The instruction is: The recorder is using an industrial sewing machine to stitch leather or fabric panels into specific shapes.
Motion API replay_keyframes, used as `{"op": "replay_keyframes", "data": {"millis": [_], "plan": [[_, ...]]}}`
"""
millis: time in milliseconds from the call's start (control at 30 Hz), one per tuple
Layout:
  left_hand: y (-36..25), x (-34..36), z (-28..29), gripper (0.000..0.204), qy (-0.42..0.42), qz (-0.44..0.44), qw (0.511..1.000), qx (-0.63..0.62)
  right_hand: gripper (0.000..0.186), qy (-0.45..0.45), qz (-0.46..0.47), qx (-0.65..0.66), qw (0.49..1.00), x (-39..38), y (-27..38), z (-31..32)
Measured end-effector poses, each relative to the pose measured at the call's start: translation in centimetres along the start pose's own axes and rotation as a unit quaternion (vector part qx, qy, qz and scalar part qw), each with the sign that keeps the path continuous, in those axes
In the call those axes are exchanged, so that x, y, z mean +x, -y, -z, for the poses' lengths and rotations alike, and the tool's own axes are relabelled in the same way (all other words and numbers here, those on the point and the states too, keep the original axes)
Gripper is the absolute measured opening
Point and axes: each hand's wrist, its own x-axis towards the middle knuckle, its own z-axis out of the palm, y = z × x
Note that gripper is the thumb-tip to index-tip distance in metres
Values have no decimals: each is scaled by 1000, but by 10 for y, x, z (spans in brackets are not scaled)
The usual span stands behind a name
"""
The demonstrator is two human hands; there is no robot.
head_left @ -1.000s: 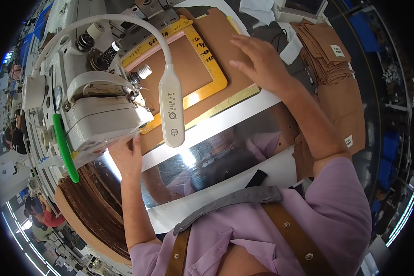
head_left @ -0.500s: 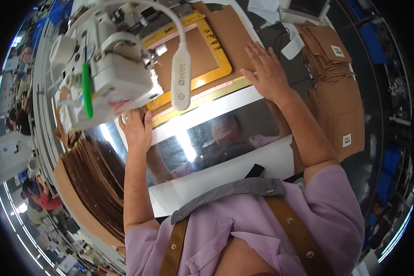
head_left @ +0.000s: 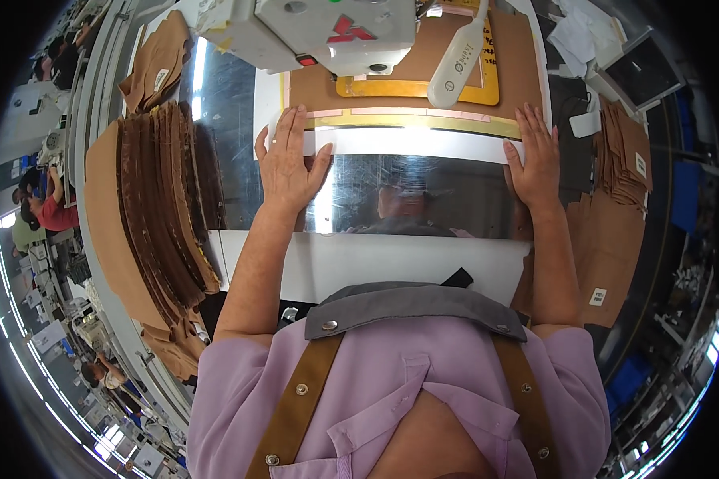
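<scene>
Working from my remote feed, I log the wearer's lilac shirt first, filling the lower centre of the frame. Above it, mid-frame, lies a shiny metal plate. The white machine head hangs at upper centre, blocking my view of the brown sheet's upper left part. Left of the plate I note a thick stack of brown pieces; at right, flat brown panels with a smaller pile above them. The brown sheet, the piece being worked, lies at upper centre on a white sheet, whose near margin shows over the plate. A yellow frame sits on the brown sheet, partly hidden by the machine head and a white lamp. Upper right: a dark screen and crumpled white paper. Left hand: palm down, clasping nothing, fingertips at the sheet's lower left corner, thumb spread. Right hand: likewise free of any grasp, fingers extended at the lower right corner. Between them runs a pale yellow strip along the sheet's near edge. Smallest item: a red switch on the machine head.
</scene>
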Motion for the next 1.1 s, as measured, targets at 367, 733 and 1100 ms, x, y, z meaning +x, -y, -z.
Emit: {"op": "replay_keyframes", "data": {"millis": [367, 733, 1100], "plan": [[-4, -4, -2, 83, 27, 38, 997, 53, 61, -11, 17, -1, 1000, -4, -2, -1], [-3, -5, -7, 81, -42, -19, 999, 29, 58, -41, 7, -5, 999, -4, 0, -2], [-3, 3, -4, 72, -7, 17, 999, 49, 52, -48, -21, 4, 999, -5, 3, -8]]}}
